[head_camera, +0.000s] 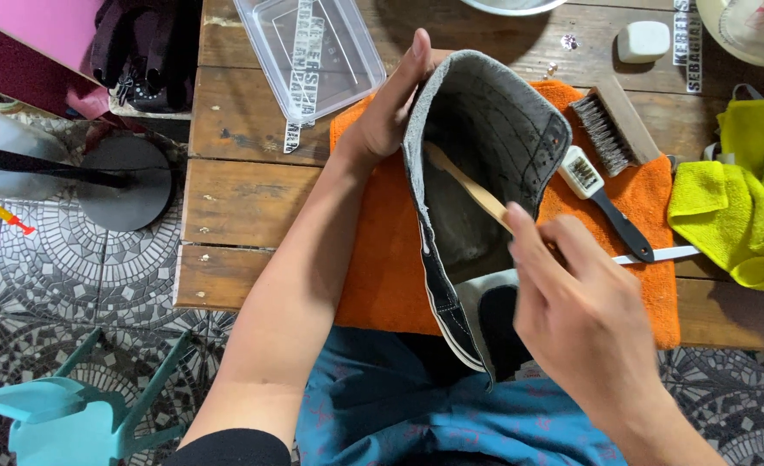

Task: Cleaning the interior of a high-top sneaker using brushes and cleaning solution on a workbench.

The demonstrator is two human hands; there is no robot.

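Cap: I log a grey cap (pixel 486 129) turned inside out, held upright over the orange towel (pixel 382 259), its crown toward the far side of the tabletop (pixel 227 190) and its dark brim (pixel 451 319) hanging toward my lap.
Left hand: my left hand (pixel 386 116) is closed on the cap's far left rim, thumb outside and fingers along the edge, propping the opening wide.
Right hand: my right hand (pixel 572 311) is wrapped around the near end of a wooden-handled brush (pixel 468 185); the picture is blurred there, so I cannot make out the finger placement.
Key relation: the brush handle runs on a diagonal from my right hand up and left into the cap's hollow; its head is hidden against the inner lining. The cap lies ahead and left of the right hand, which is the nearer one to the working end.
Spare brushes: a wood-backed bristle brush (pixel 611 125) and a small black-handled brush (pixel 602 198) lie on the towel, just right of the cap.
Other items: a clear plastic container (pixel 313 52) beyond the left hand; a yellow-green cloth (pixel 740 198) at the right edge; a white bar (pixel 643 40) at the far side.
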